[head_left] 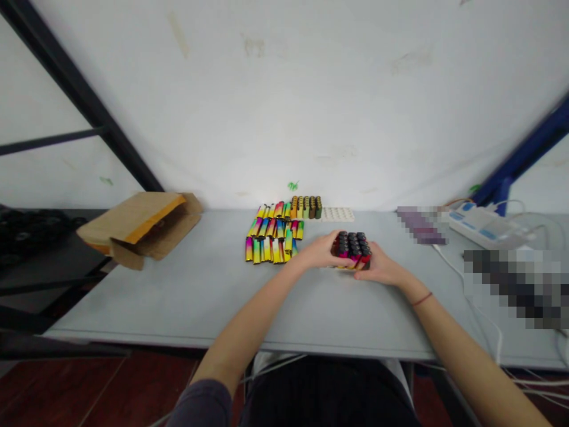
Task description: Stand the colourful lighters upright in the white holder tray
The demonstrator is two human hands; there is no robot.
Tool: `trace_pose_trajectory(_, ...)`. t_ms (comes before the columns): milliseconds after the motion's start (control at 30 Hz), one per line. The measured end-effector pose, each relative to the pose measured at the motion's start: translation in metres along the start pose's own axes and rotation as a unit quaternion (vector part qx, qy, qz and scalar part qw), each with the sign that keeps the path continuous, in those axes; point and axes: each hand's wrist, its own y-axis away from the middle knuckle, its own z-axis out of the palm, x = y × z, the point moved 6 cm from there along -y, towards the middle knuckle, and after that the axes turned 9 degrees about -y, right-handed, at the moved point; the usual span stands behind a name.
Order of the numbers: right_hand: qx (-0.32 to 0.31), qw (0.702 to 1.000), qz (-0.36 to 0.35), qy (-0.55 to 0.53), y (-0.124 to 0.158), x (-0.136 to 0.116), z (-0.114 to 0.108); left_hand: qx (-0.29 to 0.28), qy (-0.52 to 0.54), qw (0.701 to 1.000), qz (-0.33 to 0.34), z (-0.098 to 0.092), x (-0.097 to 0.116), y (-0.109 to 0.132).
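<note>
My left hand (316, 252) and my right hand (383, 268) clasp a tight block of lighters (353, 247) between them, black caps up, on the grey table (178, 290). The left hand's fingers curl round the block's left side, the right hand's round its right side. Just left of the hands lie several loose rainbow-coloured lighters (272, 234) in rows. Behind them stands a row of upright lighters (306, 207) at one end of a white tray (338, 214).
A torn brown cardboard box (140, 228) lies at the table's left end. A white power strip (482, 228) with cables sits at the right, beside blurred-out items. A white wall rises behind the table. Dark metal shelving frames stand left and right.
</note>
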Motion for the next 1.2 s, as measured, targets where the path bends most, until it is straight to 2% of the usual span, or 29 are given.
trace_pose_trajectory(133,-0.054,0.999,0.000,-0.002,0.004,0.005,0.009,0.007,0.029,0.999,-0.015,-0.010,-0.002,0.005)
trace_pose_trajectory(300,-0.047,0.999,-0.002,0.026,0.005,0.009,0.011,0.028,-0.029,0.999,-0.023,-0.009,-0.003,0.006)
trace_pose_trajectory(467,-0.046,0.998,-0.015,0.049,0.005,0.013,0.014,0.053,-0.025,0.998,0.002,0.004,-0.008,0.002)
trace_pose_trajectory(633,-0.038,0.998,-0.027,0.052,0.004,0.015,0.013,0.057,-0.017,0.998,-0.005,0.008,-0.017,0.000)
trace_pose_trajectory(833,-0.039,0.998,-0.032,0.038,0.004,0.014,0.013,0.087,-0.033,0.995,0.040,0.005,-0.013,-0.002)
trace_pose_trajectory(967,-0.044,0.998,-0.033,0.034,0.004,0.012,0.013,0.096,-0.048,0.994,0.013,0.004,-0.015,-0.001)
trace_pose_trajectory(1100,-0.042,0.998,-0.034,0.039,0.004,0.011,0.012,0.113,-0.003,0.994,0.004,-0.005,-0.014,0.003)
trace_pose_trajectory(1200,-0.042,0.998,-0.036,0.043,0.003,0.011,0.012,0.092,0.007,0.996,-0.005,-0.009,-0.012,0.005)
